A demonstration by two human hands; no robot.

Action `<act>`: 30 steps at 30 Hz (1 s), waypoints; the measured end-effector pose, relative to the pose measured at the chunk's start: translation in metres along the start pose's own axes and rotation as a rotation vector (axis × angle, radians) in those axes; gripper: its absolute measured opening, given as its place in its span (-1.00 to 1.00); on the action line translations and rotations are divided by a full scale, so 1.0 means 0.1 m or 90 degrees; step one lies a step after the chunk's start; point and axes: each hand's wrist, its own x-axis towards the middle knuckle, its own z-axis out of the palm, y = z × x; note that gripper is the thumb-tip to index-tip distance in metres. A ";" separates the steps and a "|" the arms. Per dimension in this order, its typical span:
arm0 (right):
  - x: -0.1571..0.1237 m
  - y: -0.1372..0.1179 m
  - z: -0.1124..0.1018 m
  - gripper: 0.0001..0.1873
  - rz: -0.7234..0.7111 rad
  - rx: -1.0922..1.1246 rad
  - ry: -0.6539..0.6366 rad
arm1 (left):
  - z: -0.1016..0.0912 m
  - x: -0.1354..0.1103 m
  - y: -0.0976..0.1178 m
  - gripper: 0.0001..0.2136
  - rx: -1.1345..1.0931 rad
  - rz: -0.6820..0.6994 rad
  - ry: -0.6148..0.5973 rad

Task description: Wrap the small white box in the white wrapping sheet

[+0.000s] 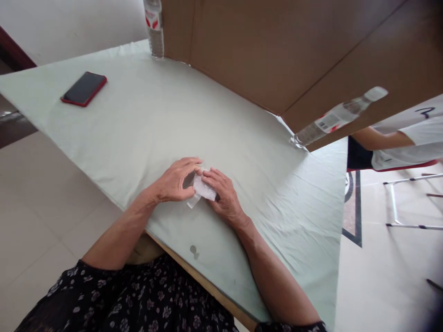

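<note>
Flowered top [152, 297] is filling foreground | white paper [205, 189] is sitting over tablecloth [138, 115]; left hand [175, 180] is curving round its edge, thumb apart; right hand [224, 193] is gripping | risk: uneven pulling, tearing

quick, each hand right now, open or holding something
Left hand: curled at the white piece, grip unclear.
Right hand: closed on the white piece.

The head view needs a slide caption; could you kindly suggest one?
Left hand and right hand around a small white piece over a pale green tablecloth, brown panel beyond.
</note>
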 end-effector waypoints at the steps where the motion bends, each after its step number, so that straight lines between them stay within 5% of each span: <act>1: 0.01 0.01 0.01 -0.50 0.007 0.003 0.004 | 0.00 -0.01 -0.02 -0.59 -0.005 0.010 -0.011; 8: 0.17 0.03 -0.10 -0.67 0.153 0.212 0.041 | 0.10 0.05 -0.01 -0.62 -0.071 -0.032 0.034; 14: 0.22 -0.04 -0.20 -0.60 0.397 0.406 -0.018 | 0.03 0.09 0.10 -0.71 -0.262 -0.247 -0.064; 23: 0.21 -0.04 -0.22 -0.26 0.372 0.311 -0.058 | 0.03 0.12 0.16 -0.73 -0.242 -0.303 -0.061; 27: 0.22 -0.09 -0.15 -0.41 0.450 0.337 0.002 | 0.01 0.14 0.18 -0.70 -0.214 -0.275 -0.016; 30: 0.24 -0.18 -0.11 -0.48 0.484 0.407 0.024 | -0.02 0.14 0.20 -0.60 -0.406 -0.299 -0.070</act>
